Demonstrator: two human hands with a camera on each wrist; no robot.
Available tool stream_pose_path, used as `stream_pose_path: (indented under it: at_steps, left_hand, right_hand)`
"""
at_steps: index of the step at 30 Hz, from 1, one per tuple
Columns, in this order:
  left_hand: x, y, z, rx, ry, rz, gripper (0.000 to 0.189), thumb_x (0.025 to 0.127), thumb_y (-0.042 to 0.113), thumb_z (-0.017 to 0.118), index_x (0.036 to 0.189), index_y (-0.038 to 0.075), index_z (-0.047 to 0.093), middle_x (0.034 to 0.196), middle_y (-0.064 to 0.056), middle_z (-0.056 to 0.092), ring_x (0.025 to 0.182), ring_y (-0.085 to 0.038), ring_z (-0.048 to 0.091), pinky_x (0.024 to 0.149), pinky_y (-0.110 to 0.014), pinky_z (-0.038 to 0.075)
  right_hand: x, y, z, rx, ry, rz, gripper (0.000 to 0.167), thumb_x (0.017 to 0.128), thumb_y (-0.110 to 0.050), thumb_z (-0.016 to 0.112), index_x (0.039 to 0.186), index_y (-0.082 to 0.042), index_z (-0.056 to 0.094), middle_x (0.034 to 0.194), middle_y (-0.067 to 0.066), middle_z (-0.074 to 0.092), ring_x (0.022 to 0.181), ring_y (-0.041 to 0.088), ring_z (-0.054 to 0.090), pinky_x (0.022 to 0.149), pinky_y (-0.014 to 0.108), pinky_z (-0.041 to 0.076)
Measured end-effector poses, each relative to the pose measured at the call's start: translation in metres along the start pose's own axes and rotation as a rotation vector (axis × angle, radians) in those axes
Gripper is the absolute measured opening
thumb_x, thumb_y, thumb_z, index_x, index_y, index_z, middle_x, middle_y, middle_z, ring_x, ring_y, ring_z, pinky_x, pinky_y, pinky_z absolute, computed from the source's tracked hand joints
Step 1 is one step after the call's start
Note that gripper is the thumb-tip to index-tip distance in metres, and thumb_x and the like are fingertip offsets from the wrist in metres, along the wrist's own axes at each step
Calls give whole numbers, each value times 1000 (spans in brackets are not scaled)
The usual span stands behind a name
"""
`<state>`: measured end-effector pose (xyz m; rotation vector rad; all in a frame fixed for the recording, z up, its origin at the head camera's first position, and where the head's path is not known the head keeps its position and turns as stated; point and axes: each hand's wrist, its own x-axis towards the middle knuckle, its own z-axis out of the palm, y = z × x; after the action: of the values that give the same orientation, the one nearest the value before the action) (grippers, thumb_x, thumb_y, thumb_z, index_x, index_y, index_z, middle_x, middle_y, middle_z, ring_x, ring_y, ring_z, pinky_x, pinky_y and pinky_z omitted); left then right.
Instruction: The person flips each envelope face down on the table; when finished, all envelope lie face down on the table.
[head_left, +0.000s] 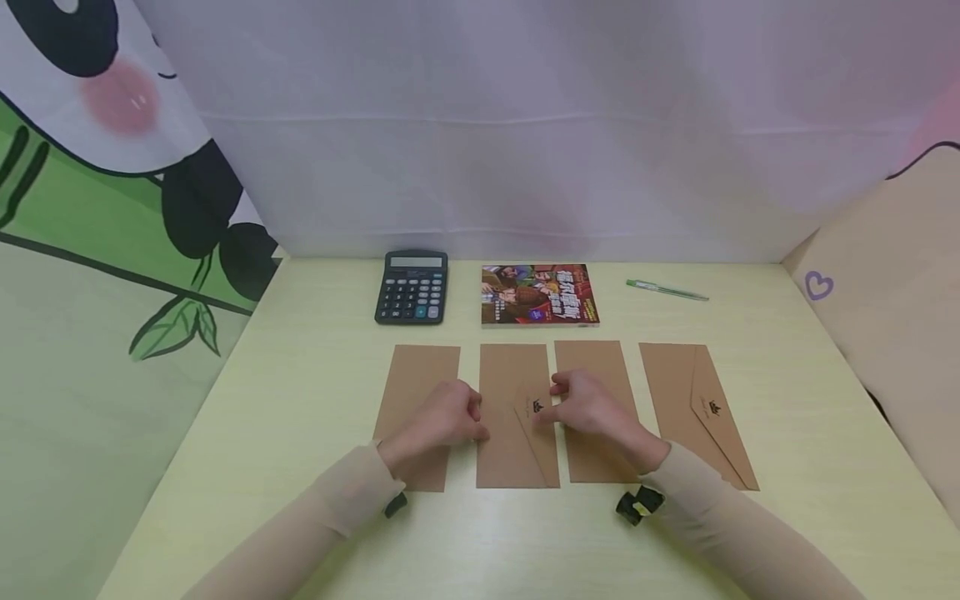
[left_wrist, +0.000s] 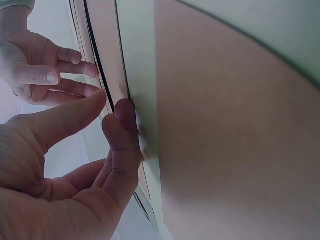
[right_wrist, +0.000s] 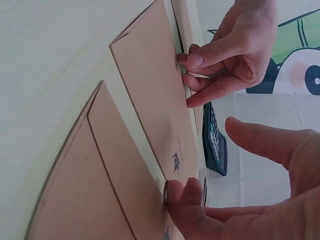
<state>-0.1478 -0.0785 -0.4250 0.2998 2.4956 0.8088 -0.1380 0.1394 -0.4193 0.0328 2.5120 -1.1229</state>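
Note:
Four brown paper envelopes lie in a row on the table. Between my two hands is the second envelope from the left (head_left: 501, 375), its flap and small crown print facing up. My left hand (head_left: 448, 415) rests its bent fingers at this envelope's left edge, over the leftmost envelope (head_left: 423, 367). At the right edge, the fingertips of my right hand (head_left: 592, 407) touch the envelope near the crown. In the right wrist view, the right thumb stands well apart from the fingers. Below the right hand lies the third envelope (head_left: 591, 358), partly covered.
The rightmost envelope (head_left: 675, 375) shows its flap, beside my right sleeve. Along the back of the table (head_left: 315, 350) are a black calculator (head_left: 412, 287), a colourful book (head_left: 538, 296) and a green pen (head_left: 666, 289). A pale cloth (head_left: 525, 167) hangs behind them.

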Motion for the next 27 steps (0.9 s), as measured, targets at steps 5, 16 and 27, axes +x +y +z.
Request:
stream_pose_path:
  at_steps: [5, 16, 27]
  left_hand:
    - [-1, 1, 0, 2, 9, 14, 23, 75, 9, 80, 65, 5, 60, 57, 0, 46, 56, -14, 43, 52, -28, 31]
    - [-1, 1, 0, 36, 16, 29, 23, 75, 11, 81, 64, 7, 61, 57, 0, 47, 61, -16, 46, 55, -29, 33]
    - [1, 1, 0, 49, 14, 36, 24, 75, 13, 81, 63, 7, 61, 55, 1, 47, 58, -15, 46, 55, -28, 34]
  right_hand:
    - [2, 2, 1, 2, -2, 5, 75, 74, -21, 83, 132, 10, 47, 114, 15, 60, 96, 25, 54, 86, 40, 46]
    - [5, -3, -1, 60, -27, 30, 79, 75, -21, 82, 135, 13, 42, 114, 19, 60, 99, 28, 56, 89, 43, 45]
    - [5, -5, -1, 33, -24, 32, 83, 76, -23, 81, 137, 13, 38, 127, 28, 51, 108, 35, 52, 93, 47, 42]
